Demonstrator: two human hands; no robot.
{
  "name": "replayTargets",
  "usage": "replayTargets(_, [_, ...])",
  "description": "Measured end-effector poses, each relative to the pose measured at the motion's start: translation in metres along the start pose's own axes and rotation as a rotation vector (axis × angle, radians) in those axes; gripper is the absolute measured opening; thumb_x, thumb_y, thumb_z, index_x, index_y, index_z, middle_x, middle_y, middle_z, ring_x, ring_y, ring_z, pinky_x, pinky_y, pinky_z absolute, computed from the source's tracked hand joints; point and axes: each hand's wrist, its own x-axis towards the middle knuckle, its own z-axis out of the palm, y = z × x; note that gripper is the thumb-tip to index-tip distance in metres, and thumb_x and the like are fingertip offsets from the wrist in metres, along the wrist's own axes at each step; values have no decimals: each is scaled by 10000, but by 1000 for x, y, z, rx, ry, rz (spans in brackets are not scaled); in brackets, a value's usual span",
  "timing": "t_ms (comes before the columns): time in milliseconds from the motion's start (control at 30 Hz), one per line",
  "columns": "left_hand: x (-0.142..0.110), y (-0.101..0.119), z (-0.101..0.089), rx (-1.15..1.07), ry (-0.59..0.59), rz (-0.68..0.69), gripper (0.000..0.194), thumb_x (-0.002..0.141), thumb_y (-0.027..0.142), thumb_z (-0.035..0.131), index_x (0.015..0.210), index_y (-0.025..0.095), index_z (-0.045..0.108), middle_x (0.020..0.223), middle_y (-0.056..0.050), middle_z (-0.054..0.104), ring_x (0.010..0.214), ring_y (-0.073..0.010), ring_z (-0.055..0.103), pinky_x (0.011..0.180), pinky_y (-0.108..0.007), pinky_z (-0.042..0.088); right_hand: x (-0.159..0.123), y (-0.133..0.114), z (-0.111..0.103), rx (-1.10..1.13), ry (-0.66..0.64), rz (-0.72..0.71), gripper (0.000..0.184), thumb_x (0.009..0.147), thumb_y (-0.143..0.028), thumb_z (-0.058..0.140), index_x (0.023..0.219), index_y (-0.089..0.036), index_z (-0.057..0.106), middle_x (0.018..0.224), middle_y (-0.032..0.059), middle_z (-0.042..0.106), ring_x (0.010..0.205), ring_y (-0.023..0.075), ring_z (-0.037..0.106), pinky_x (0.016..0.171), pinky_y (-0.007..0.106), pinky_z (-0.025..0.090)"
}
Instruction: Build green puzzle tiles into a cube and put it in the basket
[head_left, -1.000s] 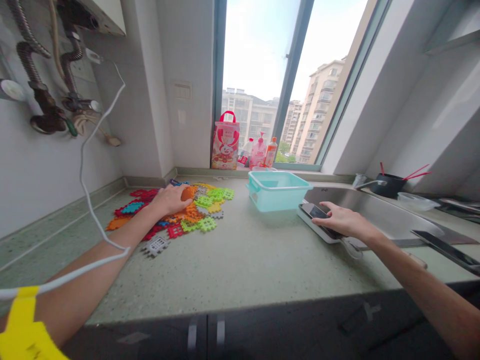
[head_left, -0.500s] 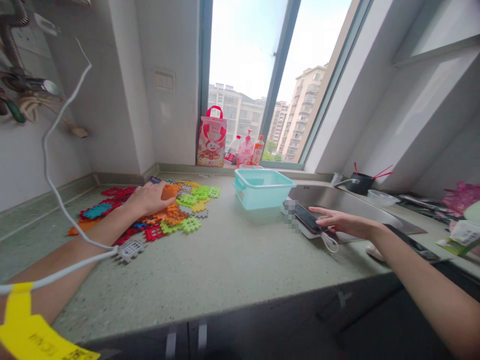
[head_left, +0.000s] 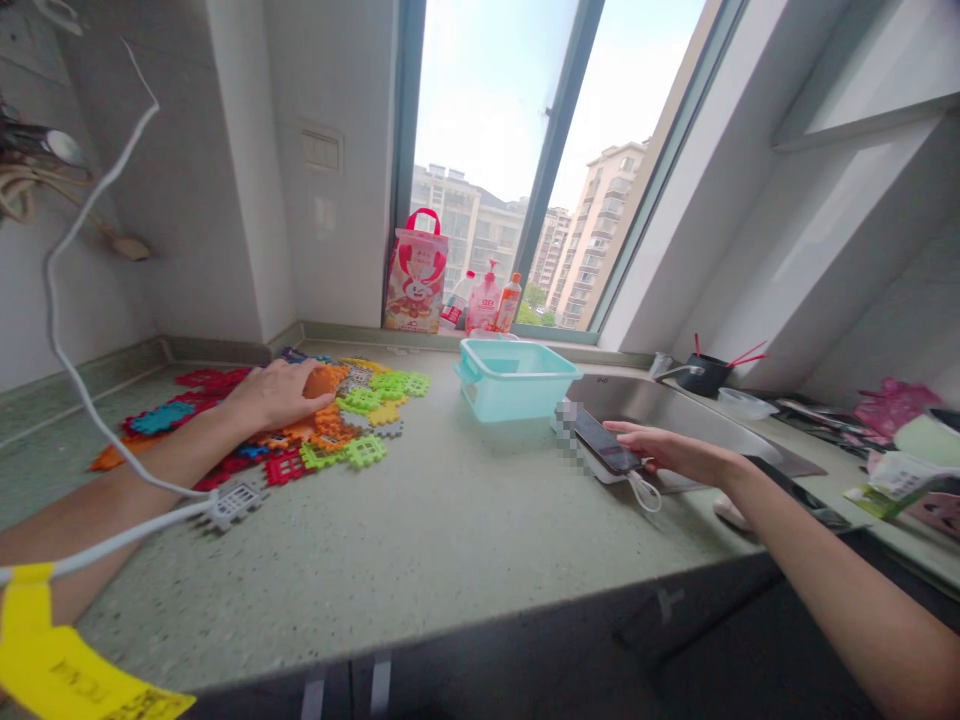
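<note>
My left hand (head_left: 271,395) lies on a pile of colourful plastic building tiles (head_left: 352,420) at the left of the green stone counter (head_left: 450,520), its fingers curled over an orange tile (head_left: 322,380). My right hand (head_left: 667,450) reaches to a dark phone (head_left: 604,445), fingers stretched out and touching its screen. The phone rests on a white flat block (head_left: 600,470) beside the sink. A turquoise plastic tub (head_left: 514,378) stands between the tiles and the phone.
A steel sink (head_left: 675,410) with a tap is behind the phone. A red gift bag (head_left: 415,275) and small bottles (head_left: 487,300) stand on the window sill. A white cable (head_left: 97,430) hangs across my left arm. Packets and a black pot lie at the far right.
The view has swung to the right, showing more of the counter's right end. Both hands have stayed where they were, the left on the tiles and the right at the phone.
</note>
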Motion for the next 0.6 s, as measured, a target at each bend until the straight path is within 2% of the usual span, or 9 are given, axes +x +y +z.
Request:
replayTargets(100, [0, 1, 0, 12, -8, -9, 824, 1001, 720, 411, 1550, 112, 505, 1259, -282, 679, 1209, -434, 658, 1001, -538, 505, -1, 2, 2, 54, 5, 46, 783, 893, -676, 664, 1587, -335, 542, 1212, 83, 758, 1037, 284, 713, 708, 351, 564])
replayTargets(233, [2, 1, 0, 28, -15, -9, 837, 994, 732, 410, 1543, 109, 512, 1248, -275, 679, 1206, -435, 655, 1010, -535, 502, 9, 2, 2, 70, 81, 31, 779, 913, -737, 611, 1572, -324, 562, 1233, 117, 741, 1037, 315, 711, 789, 424, 581])
replayTargets(300, [2, 1, 0, 43, -20, -6, 812, 998, 709, 414, 1538, 110, 514, 1246, -262, 684, 1213, -421, 653, 1018, -522, 501, 24, -1, 4, 95, 145, -40, 748, 944, -739, 545, 1561, -315, 566, 1295, 126, 729, 1109, 330, 702, 899, 468, 580])
replayTargets(367, [2, 0, 1, 48, -21, 1, 790, 1003, 686, 412, 1545, 118, 506, 1239, -243, 692, 1218, -407, 653, 1021, -510, 503, 42, -6, 9, 126, 196, -169, 669, 969, -695, 482, 1493, -303, 622, 1381, 123, 707, 1239, 348, 663, 1028, 507, 542])
replayTargets(433, [2, -1, 2, 39, -16, 10, 783, 1004, 677, 404, 1553, 128, 502, 1234, -228, 700, 1223, -404, 652, 1026, -507, 503, 60, -9, 14, 133, 209, -288, 587, 967, -648, 443, 1340, -288, 718, 1423, 115, 697, 1352, 367, 604, 1128, 535, 482])
replayTargets(500, [3, -2, 3, 37, -8, 0, 793, 996, 686, 396, 1554, 134, 506, 1230, -224, 704, 1217, -408, 656, 1029, -510, 505, 71, -9, 19, 122, 202, -343, 543, 944, -628, 446, 1195, -271, 769, 1400, 117, 713, 1389, 386, 578, 1182, 560, 435])
replayTargets(533, [3, -3, 4, 43, -5, -4, 801, 993, 692, 392, 1555, 133, 506, 1233, -226, 703, 1217, -408, 656, 1029, -512, 507, 73, -6, 20, 120, 192, -356, 522, 930, -613, 475, 1190, -270, 769, 1404, 113, 713, 1399, 389, 572, 1200, 566, 419])
replayTargets(600, [6, -4, 7, 58, -4, -1, 810, 992, 698, 380, 1553, 126, 504, 1248, -232, 699, 1223, -406, 652, 1027, -510, 510, 71, 1, 19, 140, 148, -364, 534, 892, -550, 566, 1337, -296, 715, 1476, 88, 677, 1444, 371, 545, 1236, 557, 391])
